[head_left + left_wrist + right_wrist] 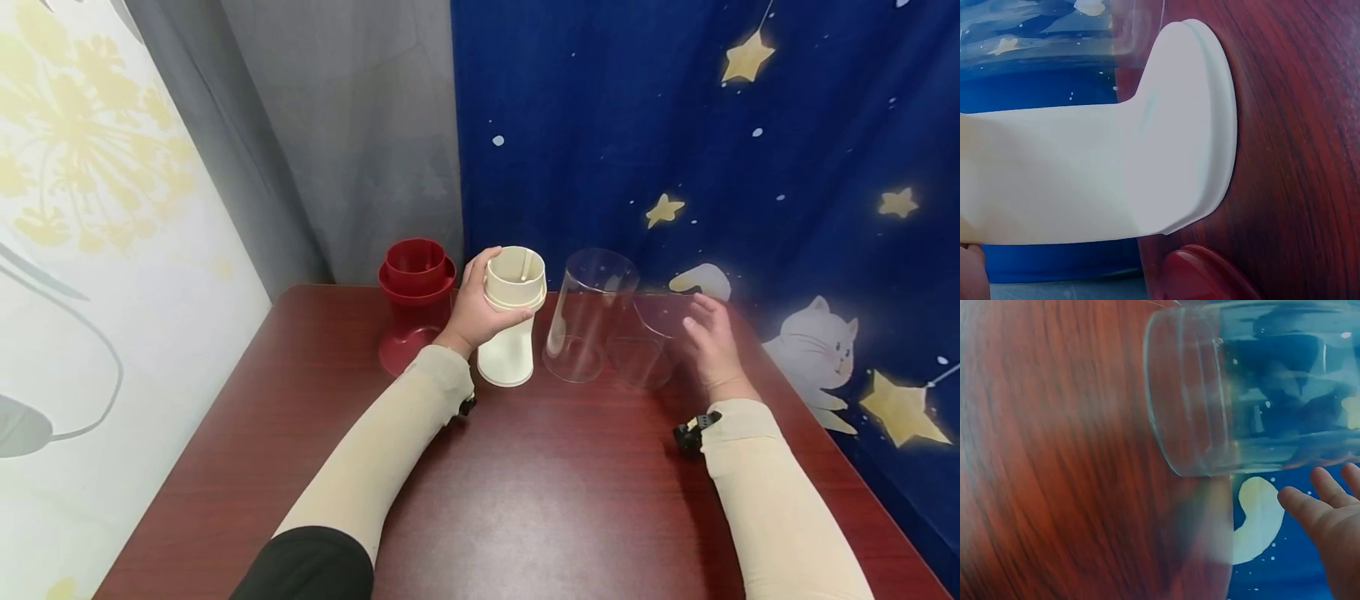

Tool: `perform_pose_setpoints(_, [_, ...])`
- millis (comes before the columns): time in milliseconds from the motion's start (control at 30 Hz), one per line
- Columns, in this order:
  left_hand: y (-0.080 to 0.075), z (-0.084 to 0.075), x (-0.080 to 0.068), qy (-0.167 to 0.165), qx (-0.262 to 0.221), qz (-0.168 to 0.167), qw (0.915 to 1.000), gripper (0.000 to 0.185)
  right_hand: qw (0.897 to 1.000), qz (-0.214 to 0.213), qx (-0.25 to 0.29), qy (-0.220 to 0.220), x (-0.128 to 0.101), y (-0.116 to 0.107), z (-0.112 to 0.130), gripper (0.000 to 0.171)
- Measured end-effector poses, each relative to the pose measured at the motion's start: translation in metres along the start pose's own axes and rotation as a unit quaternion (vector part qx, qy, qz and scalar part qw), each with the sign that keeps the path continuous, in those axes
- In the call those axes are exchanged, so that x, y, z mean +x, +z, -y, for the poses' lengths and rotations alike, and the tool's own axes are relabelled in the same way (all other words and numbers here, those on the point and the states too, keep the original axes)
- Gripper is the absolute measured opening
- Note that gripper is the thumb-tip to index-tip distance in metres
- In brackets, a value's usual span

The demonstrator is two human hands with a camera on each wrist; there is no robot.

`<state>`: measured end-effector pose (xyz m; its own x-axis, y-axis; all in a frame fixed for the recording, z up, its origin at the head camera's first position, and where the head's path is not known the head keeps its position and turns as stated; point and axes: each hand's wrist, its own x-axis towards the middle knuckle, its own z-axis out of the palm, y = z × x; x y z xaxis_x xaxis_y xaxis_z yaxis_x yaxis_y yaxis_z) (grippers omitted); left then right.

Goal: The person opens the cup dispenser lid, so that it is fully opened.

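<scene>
In the head view my left hand (pixel 476 310) grips a cream plastic stand (pixel 506 358) just under its open round top, thumb across the front. The stand is upright on the table, and its rounded foot (pixel 1179 131) fills much of the left wrist view. My right hand (pixel 716 348) is at the far right with fingers spread and nothing held. Its fingertips (pixel 1297 501) are right beside the wall of a clear cylinder (pixel 1285 387), which appears in the head view as a tilted tube (pixel 639 367). A second clear cylinder (pixel 576 333) stands between the cream stand and that tube.
A red stand (pixel 416 312) of the same shape stands left of the cream one, near the table's back edge. The dark red wooden table (pixel 555 483) extends toward me. Behind it hang grey and blue curtains (pixel 570 150); a white patterned surface (pixel 150 358) borders the left side.
</scene>
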<state>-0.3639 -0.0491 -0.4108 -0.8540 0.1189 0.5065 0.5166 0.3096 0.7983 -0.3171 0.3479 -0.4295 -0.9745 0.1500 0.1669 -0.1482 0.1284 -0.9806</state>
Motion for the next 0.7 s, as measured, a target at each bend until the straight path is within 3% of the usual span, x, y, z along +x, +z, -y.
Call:
perform_pose_setpoints(367, [-0.003,-0.007,0.001,-0.023,0.003,0.001,0.9997,0.123,0.996,-0.002,-0.077,-0.048,0.002,-0.018,0.02,0.059])
perform_pose_setpoints(467, [-0.006,-0.013,-0.002,-0.026,0.01,0.004,0.9996,0.127,0.991,-0.012,-0.115,-0.072,0.004,-0.021,0.025,0.06])
perform_pose_setpoints(567, [-0.014,-0.027,-0.007,-0.006,0.016,0.019,0.9997,0.126,0.981,-0.019,-0.161,-0.105,0.004,-0.024,0.034,0.059])
perform_pose_setpoints(700, [-0.036,-0.056,-0.01,0.077,0.036,0.036,0.9957,0.116,0.968,-0.009,-0.204,-0.147,0.002,-0.029,0.05,0.059])
